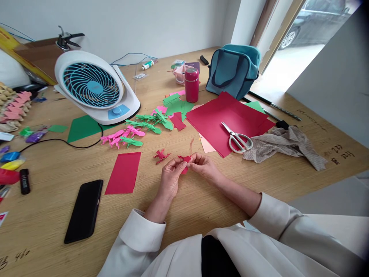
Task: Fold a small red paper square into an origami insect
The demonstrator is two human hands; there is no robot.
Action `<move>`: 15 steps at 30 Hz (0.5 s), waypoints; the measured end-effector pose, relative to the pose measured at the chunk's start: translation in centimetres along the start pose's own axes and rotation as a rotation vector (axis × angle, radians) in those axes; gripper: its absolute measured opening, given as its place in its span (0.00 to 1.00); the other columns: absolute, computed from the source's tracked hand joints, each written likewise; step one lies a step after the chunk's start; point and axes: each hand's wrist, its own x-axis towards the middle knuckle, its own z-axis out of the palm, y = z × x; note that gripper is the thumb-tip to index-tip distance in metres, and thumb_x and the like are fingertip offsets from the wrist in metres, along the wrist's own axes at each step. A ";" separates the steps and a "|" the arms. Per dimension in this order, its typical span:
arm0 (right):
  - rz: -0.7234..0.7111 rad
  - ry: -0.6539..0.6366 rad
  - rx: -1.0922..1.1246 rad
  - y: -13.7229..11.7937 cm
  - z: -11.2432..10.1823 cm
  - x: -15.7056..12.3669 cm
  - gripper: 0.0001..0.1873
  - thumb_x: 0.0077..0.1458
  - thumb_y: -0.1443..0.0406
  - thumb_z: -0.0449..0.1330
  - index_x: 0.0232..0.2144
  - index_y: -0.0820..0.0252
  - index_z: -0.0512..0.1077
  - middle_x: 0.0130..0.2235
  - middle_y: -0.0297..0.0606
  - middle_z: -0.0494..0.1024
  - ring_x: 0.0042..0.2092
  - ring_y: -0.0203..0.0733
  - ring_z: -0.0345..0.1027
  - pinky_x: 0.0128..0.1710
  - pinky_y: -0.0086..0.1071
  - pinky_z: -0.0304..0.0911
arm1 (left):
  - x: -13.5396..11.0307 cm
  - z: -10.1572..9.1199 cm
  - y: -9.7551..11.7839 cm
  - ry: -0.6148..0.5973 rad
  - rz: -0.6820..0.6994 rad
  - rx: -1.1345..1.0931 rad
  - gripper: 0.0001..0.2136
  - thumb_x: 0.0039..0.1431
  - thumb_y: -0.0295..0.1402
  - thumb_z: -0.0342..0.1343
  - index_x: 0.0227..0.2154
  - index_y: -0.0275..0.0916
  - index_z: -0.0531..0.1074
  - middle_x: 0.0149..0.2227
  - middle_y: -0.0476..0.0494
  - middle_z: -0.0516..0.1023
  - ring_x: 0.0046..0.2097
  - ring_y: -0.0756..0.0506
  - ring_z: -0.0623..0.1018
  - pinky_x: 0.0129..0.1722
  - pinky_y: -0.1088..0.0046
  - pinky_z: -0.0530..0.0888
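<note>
Between my fingertips is a small folded piece of red paper (185,169), just above the wooden table. My left hand (172,172) pinches it from the left, thumb on top. From the right, my right hand (205,166) pinches its other side. The fingers hide part of the folds. A finished-looking red paper figure (161,155) lies just left of my hands. Several green folded paper figures (155,120) and pink ones (115,136) lie beyond it. To the left is a red paper rectangle (123,173).
White-handled scissors (238,139) rest on large red sheets (221,115) at the right, beside a crumpled cloth (284,146). A black phone (84,211) lies front left. Farther back stand a fan (96,86), a red flask (191,85) and a blue bag (233,71).
</note>
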 end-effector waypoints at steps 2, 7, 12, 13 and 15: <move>-0.047 0.002 -0.002 -0.1 -0.1 0.0 0.25 0.43 0.56 0.74 0.38 0.55 0.67 0.26 0.26 0.73 0.27 0.32 0.65 0.29 0.28 0.60 | -0.1 0.2 0.0 0.032 0.001 -0.031 0.13 0.39 0.37 0.73 0.25 0.38 0.76 0.28 0.51 0.80 0.33 0.52 0.76 0.39 0.75 0.72; -0.145 -0.044 -0.125 -0.3 -0.3 0.0 0.22 0.48 0.55 0.71 0.42 0.54 0.68 0.27 0.27 0.70 0.28 0.33 0.63 0.29 0.29 0.58 | -0.1 0.4 0.0 0.056 -0.009 -0.038 0.15 0.39 0.37 0.73 0.25 0.38 0.73 0.29 0.51 0.79 0.34 0.51 0.78 0.41 0.73 0.73; -0.128 -0.051 -0.130 -0.4 -0.3 0.0 0.20 0.47 0.51 0.70 0.32 0.58 0.70 0.27 0.30 0.71 0.29 0.34 0.65 0.32 0.31 0.61 | -0.3 0.6 0.1 0.023 -0.005 -0.060 0.14 0.42 0.36 0.72 0.28 0.38 0.73 0.33 0.49 0.81 0.38 0.49 0.79 0.44 0.71 0.73; -0.122 -0.055 -0.124 -0.5 -0.2 0.1 0.20 0.47 0.51 0.70 0.32 0.58 0.70 0.27 0.30 0.72 0.29 0.35 0.65 0.32 0.31 0.61 | -0.3 0.6 0.1 0.019 -0.001 -0.062 0.14 0.42 0.35 0.72 0.29 0.38 0.73 0.33 0.49 0.81 0.38 0.49 0.79 0.44 0.72 0.72; -0.117 -0.046 -0.106 -0.7 -0.1 0.1 0.20 0.46 0.50 0.71 0.31 0.58 0.71 0.27 0.31 0.73 0.29 0.35 0.66 0.33 0.31 0.62 | -0.3 0.5 0.0 0.023 0.009 -0.060 0.14 0.43 0.35 0.72 0.30 0.38 0.73 0.33 0.49 0.81 0.37 0.50 0.79 0.43 0.73 0.72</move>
